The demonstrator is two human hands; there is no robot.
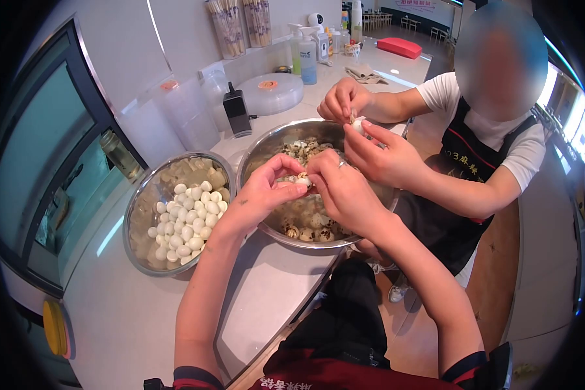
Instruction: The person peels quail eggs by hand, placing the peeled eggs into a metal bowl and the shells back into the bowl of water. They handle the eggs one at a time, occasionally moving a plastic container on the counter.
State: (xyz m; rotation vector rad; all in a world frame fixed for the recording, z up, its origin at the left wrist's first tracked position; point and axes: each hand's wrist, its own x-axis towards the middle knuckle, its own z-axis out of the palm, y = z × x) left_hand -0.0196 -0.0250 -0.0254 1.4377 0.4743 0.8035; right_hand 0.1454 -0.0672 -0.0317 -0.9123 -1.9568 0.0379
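Note:
My left hand and my right hand meet over a large steel bowl. Between their fingertips is a quail egg, white where bare, with some speckled shell on it. Both hands are closed on it. Below them, the bowl holds speckled quail eggs near its front wall and bits of broken shell towards the back. To the left, a second steel bowl contains many peeled white quail eggs. My hands partly hide the large bowl's middle.
Across the large bowl, a co-worker's hands hold another partly peeled egg. A black adapter, round plastic lids, pump bottles, a cloth and a red tray stand farther back on the counter.

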